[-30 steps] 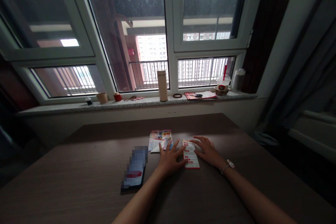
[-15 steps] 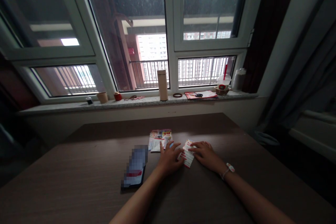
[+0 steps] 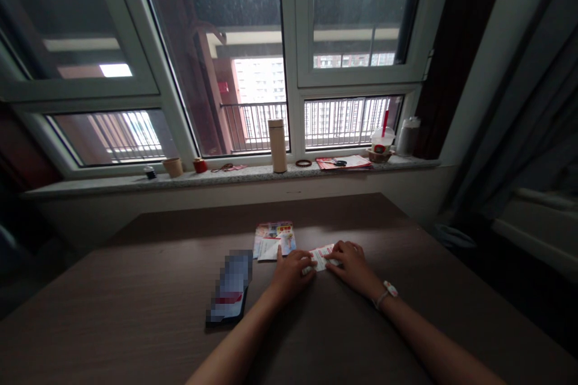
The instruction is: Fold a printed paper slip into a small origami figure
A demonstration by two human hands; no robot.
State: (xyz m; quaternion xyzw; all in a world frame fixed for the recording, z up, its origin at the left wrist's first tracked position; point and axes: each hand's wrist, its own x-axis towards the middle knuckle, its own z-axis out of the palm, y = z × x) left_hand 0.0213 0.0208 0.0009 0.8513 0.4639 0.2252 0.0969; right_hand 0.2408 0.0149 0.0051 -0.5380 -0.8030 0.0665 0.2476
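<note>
Observe the red-and-white paper slip (image 3: pixel 320 257) on the table (image 3: pixel 135 271): it now lies almost crosswise to you, low and slightly tilted, its right end higher. One second earlier it ran lengthwise away from you; half a second earlier it stood at a steep diagonal.

Your left hand (image 3: pixel 291 274) and right hand (image 3: pixel 354 267) are now closer together, one at each end of the slip, and cover much of it. Both are curled downward, with the fingers gathered over the paper. The left index finger stands apart, pointing away from you. You cannot tell from this view whether either hand pinches the slip or only presses it against the table. A white-and-pink wristband (image 3: pixel 386 293) circles your right wrist.

Just beyond the left hand, a small stack of printed flyers (image 3: pixel 274 240) lies on the table, near the slip but not touching it. Left of that hand lies a phone (image 3: pixel 229 287), its face pixelated.

Beyond the table, on the stone windowsill (image 3: pixel 90 183), stand a cream tumbler (image 3: pixel 277 145), a paper cup (image 3: pixel 173 167), and a plastic cup with a red straw (image 3: pixel 380 139). A pair of scissors (image 3: pixel 339 162) rests on papers there.
</note>
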